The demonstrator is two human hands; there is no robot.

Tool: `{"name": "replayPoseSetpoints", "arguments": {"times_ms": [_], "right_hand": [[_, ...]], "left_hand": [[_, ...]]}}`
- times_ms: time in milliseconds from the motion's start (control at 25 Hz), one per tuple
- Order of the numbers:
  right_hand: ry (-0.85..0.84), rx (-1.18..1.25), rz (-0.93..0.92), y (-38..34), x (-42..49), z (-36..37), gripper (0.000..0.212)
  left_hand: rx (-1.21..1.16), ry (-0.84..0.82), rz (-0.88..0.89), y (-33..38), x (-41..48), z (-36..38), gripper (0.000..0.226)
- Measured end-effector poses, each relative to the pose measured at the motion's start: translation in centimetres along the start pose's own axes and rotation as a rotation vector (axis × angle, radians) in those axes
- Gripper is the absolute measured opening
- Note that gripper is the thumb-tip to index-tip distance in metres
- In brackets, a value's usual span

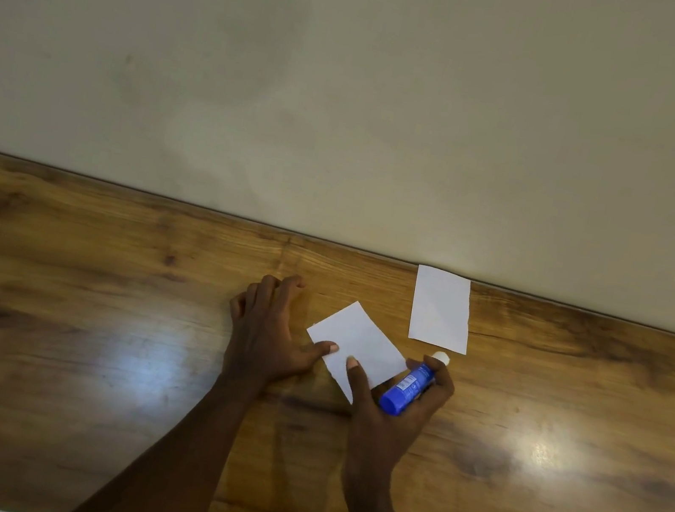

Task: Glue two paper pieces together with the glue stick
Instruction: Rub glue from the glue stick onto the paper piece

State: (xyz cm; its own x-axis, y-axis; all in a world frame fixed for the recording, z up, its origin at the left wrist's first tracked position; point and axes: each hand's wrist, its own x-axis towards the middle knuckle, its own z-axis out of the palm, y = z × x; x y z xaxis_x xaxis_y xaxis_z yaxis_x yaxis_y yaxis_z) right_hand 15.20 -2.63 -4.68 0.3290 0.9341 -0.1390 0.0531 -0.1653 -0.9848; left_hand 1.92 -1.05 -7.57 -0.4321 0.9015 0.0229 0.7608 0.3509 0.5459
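Note:
Two white paper pieces lie on the wooden table. The near piece [359, 342] sits turned at an angle between my hands. The far piece [441, 309] lies upright against the wall, apart from the first. My left hand [264, 333] rests on the table with its thumb pressing the near piece's left edge. My right hand [405, 401] grips a blue glue stick [410, 386] whose white tip [441, 357] points up and away. The right thumb presses the near paper's lower part.
The wooden table [95, 304] runs the full width of the view and ends at a plain beige wall [352, 102] just behind the far paper. Bright light reflections show on the tabletop left and right of my arms.

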Motion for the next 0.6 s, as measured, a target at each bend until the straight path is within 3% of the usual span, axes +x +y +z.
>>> {"name": "replayPoseSetpoints", "arguments": {"times_ms": [200,320,520,600], "right_hand": [[0.138,-0.069,0.027,0.3,0.4,0.4,0.073],[0.137,-0.05,-0.042,-0.5,1.6,-0.3,0.066],[-0.116,-0.14,-0.305,-2.1,4.9,-1.5,0.057],[-0.276,-0.268,-0.297,-2.1,5.8,-0.7,0.054]], "left_hand": [[-0.002,0.004,0.012,0.0,0.0,-0.1,0.086],[-0.057,0.041,0.012,0.2,-0.2,-0.4,0.08],[-0.13,0.061,0.014,0.3,-0.3,-0.5,0.072],[-0.097,0.058,0.007,0.4,-0.2,-0.5,0.074]]}}
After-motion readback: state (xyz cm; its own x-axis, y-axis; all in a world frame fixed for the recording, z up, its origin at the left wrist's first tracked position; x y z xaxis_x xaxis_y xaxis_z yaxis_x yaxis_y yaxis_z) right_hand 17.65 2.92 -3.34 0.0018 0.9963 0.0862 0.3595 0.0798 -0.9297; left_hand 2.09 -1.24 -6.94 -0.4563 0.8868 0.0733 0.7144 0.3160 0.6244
